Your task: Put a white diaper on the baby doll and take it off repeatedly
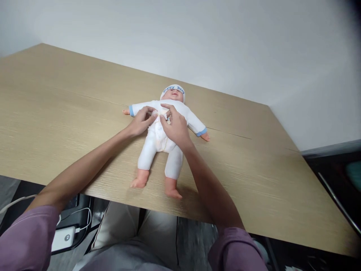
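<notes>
A baby doll (175,160) in a white suit with blue cuffs lies on its back, its head away from me and its feet toward me. Its white cap (166,89) has blue lettering. A white diaper (160,137) is around its hips, over the suit. My left hand (142,121) pinches the diaper's waist edge on the left side. On the other side, my right hand (175,125) is closed on the waist edge, thumb and fingers near the middle of the belly. My fingers partly cover the diaper's top.
The doll rests on a wide wooden table (70,120) that runs back to a pale wall (183,41). Below the front edge, a white power bank (64,238) with a cable lies on a dark surface. Dark furniture (335,180) stands beyond the right edge.
</notes>
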`<move>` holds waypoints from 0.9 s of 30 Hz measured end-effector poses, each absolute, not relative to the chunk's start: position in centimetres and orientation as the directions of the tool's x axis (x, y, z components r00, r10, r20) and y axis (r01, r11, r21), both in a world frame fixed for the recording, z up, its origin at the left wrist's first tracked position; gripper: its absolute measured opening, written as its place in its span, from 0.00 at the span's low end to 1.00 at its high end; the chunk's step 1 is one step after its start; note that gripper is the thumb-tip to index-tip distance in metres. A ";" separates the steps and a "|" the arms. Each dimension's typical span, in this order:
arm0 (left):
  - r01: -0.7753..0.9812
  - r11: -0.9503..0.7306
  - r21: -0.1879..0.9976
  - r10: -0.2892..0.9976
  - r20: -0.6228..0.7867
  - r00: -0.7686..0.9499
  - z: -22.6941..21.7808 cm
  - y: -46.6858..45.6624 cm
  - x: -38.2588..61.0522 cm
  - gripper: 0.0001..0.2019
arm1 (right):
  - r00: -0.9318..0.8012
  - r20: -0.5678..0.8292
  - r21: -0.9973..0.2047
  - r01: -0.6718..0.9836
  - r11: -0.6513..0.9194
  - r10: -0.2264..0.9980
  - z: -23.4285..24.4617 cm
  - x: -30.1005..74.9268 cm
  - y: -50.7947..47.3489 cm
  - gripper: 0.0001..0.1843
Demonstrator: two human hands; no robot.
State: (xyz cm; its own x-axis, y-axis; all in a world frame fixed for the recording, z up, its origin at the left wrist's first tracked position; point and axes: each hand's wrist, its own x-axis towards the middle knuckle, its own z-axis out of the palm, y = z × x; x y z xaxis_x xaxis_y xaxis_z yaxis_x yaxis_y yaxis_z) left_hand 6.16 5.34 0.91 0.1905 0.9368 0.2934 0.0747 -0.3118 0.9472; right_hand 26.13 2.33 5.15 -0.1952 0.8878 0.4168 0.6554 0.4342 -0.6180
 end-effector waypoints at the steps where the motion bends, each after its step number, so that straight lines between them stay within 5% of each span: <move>1: 0.067 -0.306 0.950 0.933 0.286 0.218 0.5 5.5 6.1 0.26 | -0.189 0.419 -0.622 0.653 0.432 0.888 5.2 26.1 2.2 0.23; 9: -0.006 -0.252 0.968 0.914 0.240 0.328 -0.4 6.8 6.0 0.29 | -0.110 0.504 -0.594 0.677 0.436 0.857 5.0 26.0 2.2 0.25; 17: 0.538 -0.397 0.744 0.868 0.495 -0.044 3.8 0.5 6.9 0.12 | -0.050 0.571 -0.597 0.660 0.456 0.820 7.2 26.4 -2.9 0.21; 24: 0.517 -0.606 0.604 0.784 0.344 0.517 5.3 -8.3 5.7 0.17 | -0.338 0.483 -0.606 0.537 0.587 0.808 5.4 29.3 -13.6 0.06; 27: 0.612 -0.579 0.539 0.807 0.274 0.523 4.1 -8.8 5.3 0.15 | -0.405 0.414 -0.557 0.595 0.579 0.815 3.1 30.8 -14.5 0.04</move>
State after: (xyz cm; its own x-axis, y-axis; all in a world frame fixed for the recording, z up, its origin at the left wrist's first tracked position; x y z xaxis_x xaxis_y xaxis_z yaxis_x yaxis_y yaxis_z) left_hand 5.26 -8.79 4.07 0.5227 0.8072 0.2744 0.6119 -0.5793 0.5386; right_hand 30.84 -14.51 3.09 -0.4055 0.8147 0.4145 0.5952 0.5795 -0.5567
